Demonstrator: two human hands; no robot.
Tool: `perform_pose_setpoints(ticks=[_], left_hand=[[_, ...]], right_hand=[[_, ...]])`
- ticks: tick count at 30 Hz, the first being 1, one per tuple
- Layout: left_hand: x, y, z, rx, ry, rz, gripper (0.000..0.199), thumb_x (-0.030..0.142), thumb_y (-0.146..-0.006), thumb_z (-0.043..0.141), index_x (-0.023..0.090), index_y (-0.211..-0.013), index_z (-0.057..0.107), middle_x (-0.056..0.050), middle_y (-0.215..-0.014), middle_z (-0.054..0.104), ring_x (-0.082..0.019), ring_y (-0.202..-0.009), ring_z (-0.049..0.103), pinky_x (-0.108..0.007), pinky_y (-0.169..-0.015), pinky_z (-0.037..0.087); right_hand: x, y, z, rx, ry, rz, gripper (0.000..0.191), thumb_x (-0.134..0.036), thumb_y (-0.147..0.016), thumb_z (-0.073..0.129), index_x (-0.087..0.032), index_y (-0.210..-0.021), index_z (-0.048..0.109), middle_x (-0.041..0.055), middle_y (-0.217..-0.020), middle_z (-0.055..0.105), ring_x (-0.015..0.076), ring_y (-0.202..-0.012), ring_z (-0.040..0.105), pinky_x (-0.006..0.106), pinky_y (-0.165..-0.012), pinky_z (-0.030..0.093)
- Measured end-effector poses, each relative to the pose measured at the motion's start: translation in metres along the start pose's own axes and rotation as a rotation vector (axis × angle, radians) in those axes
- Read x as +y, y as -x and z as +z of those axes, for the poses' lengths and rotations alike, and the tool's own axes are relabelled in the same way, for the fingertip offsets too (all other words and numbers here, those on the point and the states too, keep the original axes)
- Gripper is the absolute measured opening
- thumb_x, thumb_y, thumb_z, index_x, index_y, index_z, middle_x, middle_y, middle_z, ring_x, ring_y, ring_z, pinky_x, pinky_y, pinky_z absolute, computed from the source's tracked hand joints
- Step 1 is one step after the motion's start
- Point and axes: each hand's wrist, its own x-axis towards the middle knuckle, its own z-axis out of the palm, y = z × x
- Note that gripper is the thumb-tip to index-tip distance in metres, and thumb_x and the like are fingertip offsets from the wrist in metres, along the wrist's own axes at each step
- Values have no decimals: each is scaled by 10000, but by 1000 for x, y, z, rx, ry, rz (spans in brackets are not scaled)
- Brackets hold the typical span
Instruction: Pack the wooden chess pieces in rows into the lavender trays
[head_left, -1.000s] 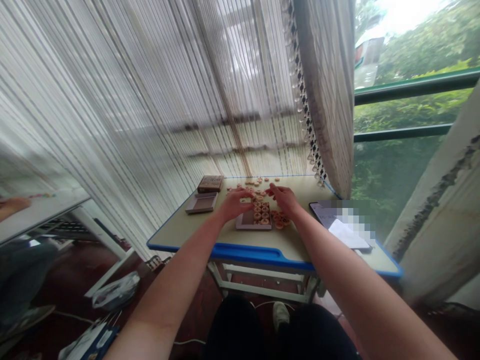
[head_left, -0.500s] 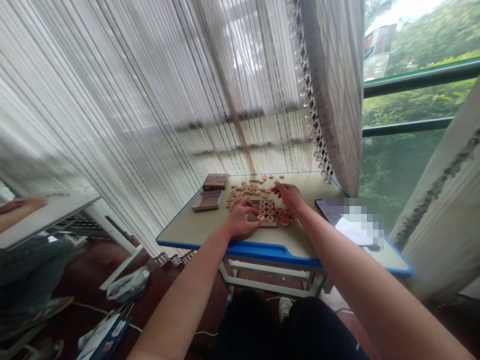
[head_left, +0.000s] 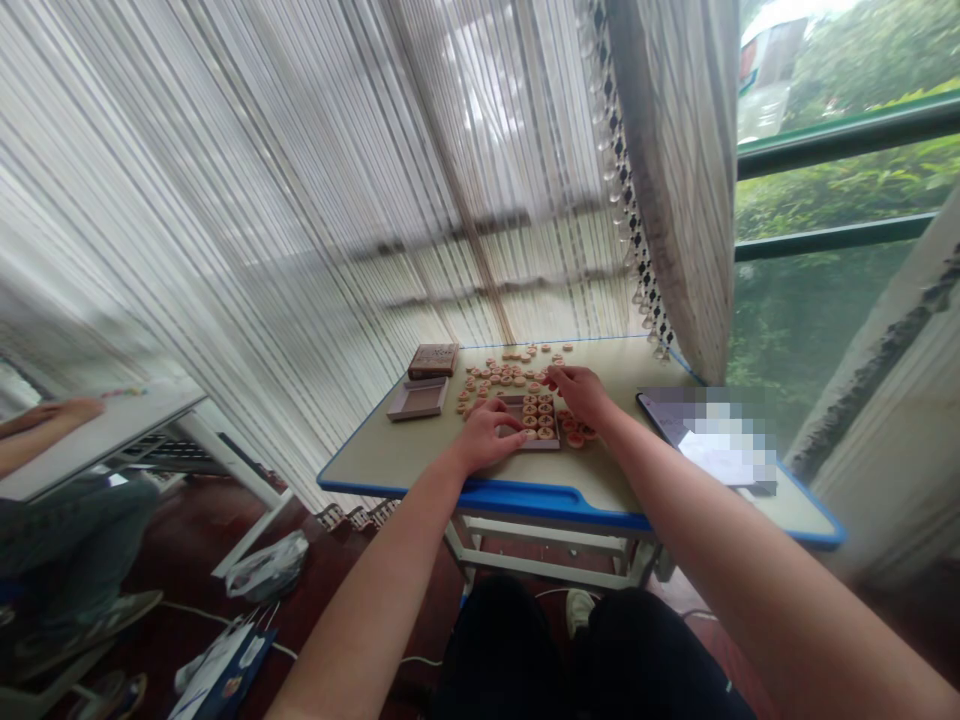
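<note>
Round wooden pieces with markings stand in two columns in the right part of a shallow box (head_left: 557, 443) on the desk. My left hand (head_left: 487, 437) is at the box's left side, thumb and fingers apart, its thumb by the nearest pieces. Beyond the box, my right hand (head_left: 576, 390) has its fingertips pinched together near loose pieces (head_left: 507, 378); whatever they hold is too small to make out. More pieces (head_left: 575, 440) lie right of the box, partly under my right wrist.
An open tray (head_left: 418, 399) and a brown box (head_left: 433, 360) sit at the desk's left back. A phone-like device (head_left: 712, 445), partly pixelated, lies on the right. Another person's hand (head_left: 79, 410) rests on a table at far left. A curtain (head_left: 337, 200) hangs behind.
The view has shifted slightly. My left thumb is still at the box's near pieces, and my right hand remains over the loose pieces with its fingertips together.
</note>
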Motion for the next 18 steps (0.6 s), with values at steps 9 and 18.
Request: perform_pose_setpoints(ticks=[9, 18], left_hand=[[-1, 0, 1, 44, -21, -45, 243, 406, -656, 657, 226, -813, 702, -36, -926, 584, -194, -930, 500, -339, -891, 381], [-2, -1, 1, 63, -66, -65, 145, 350, -678, 642, 222, -704, 705, -18, -860, 600, -180, -890, 530, -341, -898, 363]], right_hand=[[-2, 2, -1, -11, 73, -33, 473, -515, -822, 357, -182, -707, 673, 34, -659, 639, 144, -618, 551, 249, -569, 358], [-5, 2, -2, 3, 45, -21, 478, -534, -815, 363, -182, -704, 666, 42, -686, 652, 158, -657, 570, 255, -615, 380]])
